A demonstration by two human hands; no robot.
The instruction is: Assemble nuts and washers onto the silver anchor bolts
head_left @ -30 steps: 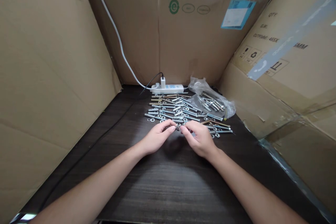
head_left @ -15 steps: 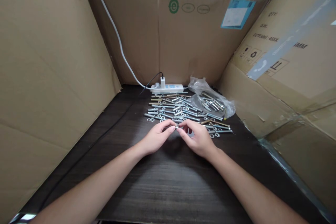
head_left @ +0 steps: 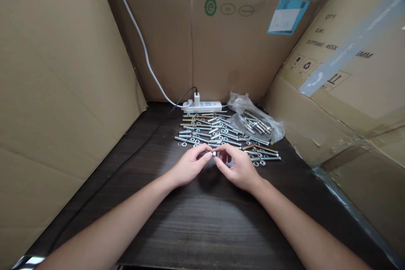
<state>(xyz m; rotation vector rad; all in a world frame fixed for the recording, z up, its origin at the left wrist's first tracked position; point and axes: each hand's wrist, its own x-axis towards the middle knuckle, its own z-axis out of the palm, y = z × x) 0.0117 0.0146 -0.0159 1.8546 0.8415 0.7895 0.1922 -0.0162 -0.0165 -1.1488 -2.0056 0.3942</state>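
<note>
A small shiny metal nut (head_left: 214,154) sits between the fingertips of both hands, just above the table. My left hand (head_left: 192,163) pinches it from the left with thumb and forefinger. From the right, my right hand (head_left: 238,165) closes thumb and forefinger on it, the other fingers curled beneath. Whether a bolt runs through the nut is hidden by the fingers. Right behind the hands lie rows of expansion bolts (head_left: 229,136), with loose washers (head_left: 184,144) and nuts among them.
A clear plastic bag (head_left: 276,128) holding more bolts lies at the back right. Behind the rows is a white power strip (head_left: 207,106) with a plugged-in charger. A black cable (head_left: 126,160) crosses the dark table (head_left: 196,228) on the left. Cardboard walls (head_left: 158,50) enclose three sides.
The nut has turned slightly between the fingertips and shows a brighter face. Both hands stay in nearly the same place, and the view has shifted a little.
</note>
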